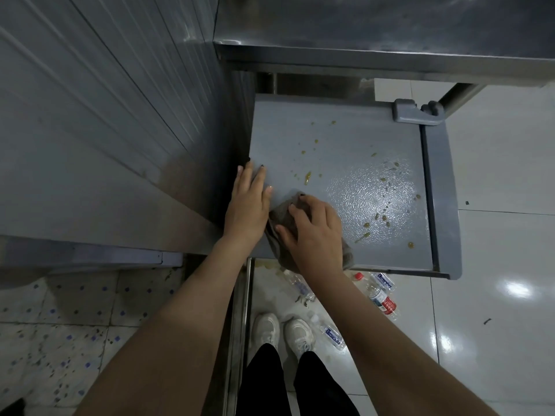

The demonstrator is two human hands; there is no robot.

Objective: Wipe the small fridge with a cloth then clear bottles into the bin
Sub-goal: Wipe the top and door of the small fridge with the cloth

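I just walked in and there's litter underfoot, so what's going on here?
A person is wiping the top of the small fridge. Their right hand holds a bunched cloth against its near edge, while the left hand rests flat beside it. Yellowish spots dot most of the top, so wiping looks barely begun. Several plastic bottles lie on the floor, not yet binned.

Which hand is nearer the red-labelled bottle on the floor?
Right. The right hand holds the cloth above and left of the bottle; the left hand lies farther left.
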